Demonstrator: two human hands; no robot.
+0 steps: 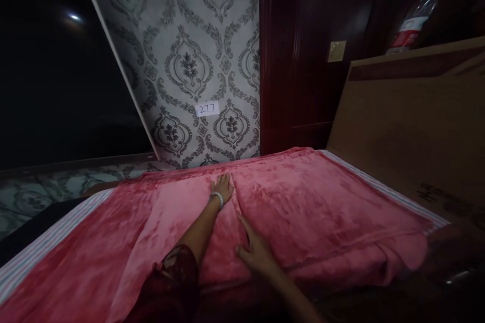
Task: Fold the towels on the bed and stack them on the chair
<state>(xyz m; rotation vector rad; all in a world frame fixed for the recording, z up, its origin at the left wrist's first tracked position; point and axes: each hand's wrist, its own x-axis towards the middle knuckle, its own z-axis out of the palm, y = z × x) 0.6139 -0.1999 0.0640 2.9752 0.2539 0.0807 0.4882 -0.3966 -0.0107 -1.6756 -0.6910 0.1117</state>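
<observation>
A plush pink-red blanket [303, 202] lies spread before me, its right part folded over with an edge running up the middle. My left hand [223, 189], with a silvery bracelet at the wrist, rests flat on the blanket near its far side, fingers outstretched, just left of that folded edge. Closer to me, my right hand [254, 250] is at the same fold, thumb and fingers apart, the index finger pointing along the edge. Whether the right fingertips press on the cloth or hover over it, I cannot tell.
Striped cloth [56, 237] shows under the blanket at both sides. A large cardboard box [409, 126] stands at right, with a red-capped plastic bottle [411, 28] above it. Patterned wallpaper bears a paper label [207, 108] reading 277. A dark screen [64, 70] is at left.
</observation>
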